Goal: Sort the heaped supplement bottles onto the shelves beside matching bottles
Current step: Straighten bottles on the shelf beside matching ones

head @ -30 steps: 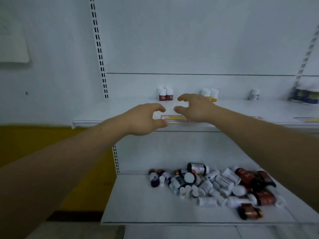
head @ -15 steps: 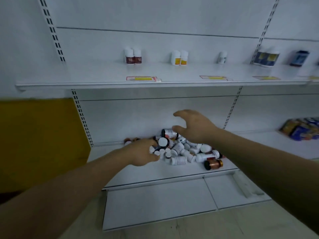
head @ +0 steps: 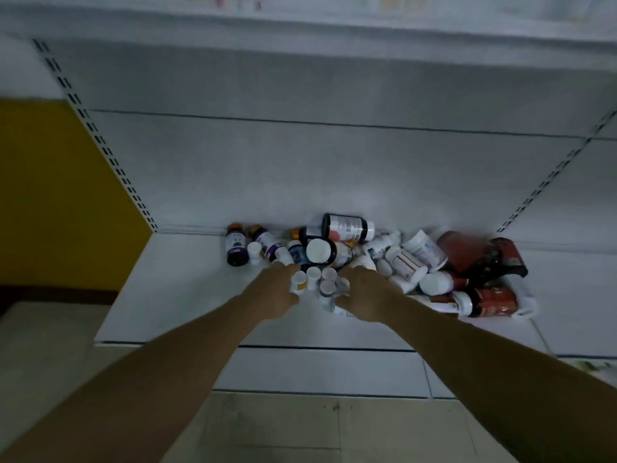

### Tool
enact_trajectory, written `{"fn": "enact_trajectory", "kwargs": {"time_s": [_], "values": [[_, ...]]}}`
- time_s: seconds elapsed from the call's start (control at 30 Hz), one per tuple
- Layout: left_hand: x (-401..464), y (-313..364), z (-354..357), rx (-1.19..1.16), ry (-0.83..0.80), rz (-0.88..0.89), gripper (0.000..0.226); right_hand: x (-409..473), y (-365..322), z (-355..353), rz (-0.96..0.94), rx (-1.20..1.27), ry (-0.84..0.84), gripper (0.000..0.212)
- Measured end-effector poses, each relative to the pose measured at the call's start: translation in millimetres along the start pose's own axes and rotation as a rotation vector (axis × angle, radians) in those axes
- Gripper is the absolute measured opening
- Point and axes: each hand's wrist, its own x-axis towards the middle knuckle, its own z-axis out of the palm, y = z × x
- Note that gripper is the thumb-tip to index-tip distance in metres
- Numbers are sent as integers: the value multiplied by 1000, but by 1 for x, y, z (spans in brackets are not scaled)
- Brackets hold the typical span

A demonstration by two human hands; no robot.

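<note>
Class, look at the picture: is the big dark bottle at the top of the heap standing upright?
No. The big dark bottle lies on its side across the top of the heap, its white cap pointing right.

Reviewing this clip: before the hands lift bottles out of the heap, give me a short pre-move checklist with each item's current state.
1. Left hand at the small white-capped bottles: ok, touching their left side.
2. Right hand at the same cluster: ok, on its right side.
3. Firm grip on a bottle: cannot tell, fingers are hidden.
4. Label match known: cannot tell, labels blurred.
5. Heap stability: not ok, the large dark bottle lies on top of others.
6. Upper shelf targets in view: not ok, only its edge shows.
</note>
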Motion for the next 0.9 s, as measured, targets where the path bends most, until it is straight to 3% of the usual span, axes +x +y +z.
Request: {"fn": "enact_trajectory", "kwargs": {"time_s": [0.17, 0.37, 0.47, 0.53, 0.6, 0.73, 0.8, 0.9], "values": [[41, -19, 40, 122, 86, -12, 66, 41, 10, 40, -41, -83, 49, 48], [51, -31, 58, -38, 295, 34, 38, 58, 4, 56, -83, -187, 118, 43], [41, -32, 56, -282, 344, -74, 24, 56, 1, 54, -121, -109, 139, 46], [28, -30, 44, -541, 356, -177, 22, 50, -3, 48, -141, 63, 232, 43], [9, -26, 26, -907, 346, -262, 24, 38, -13, 35, -45, 323, 282, 31], [-43, -16, -15, -1592, 278, -361, 14, -3, -50, 1, 226, 1105, 194, 8], [-72, -13, -34, -1765, 256, -335, 15, -26, -70, -12, 197, 1351, 136, 20], [-120, -3, -62, -1790, 202, -231, 16, -60, -101, -26, 164, 1693, 66, 13]]}}
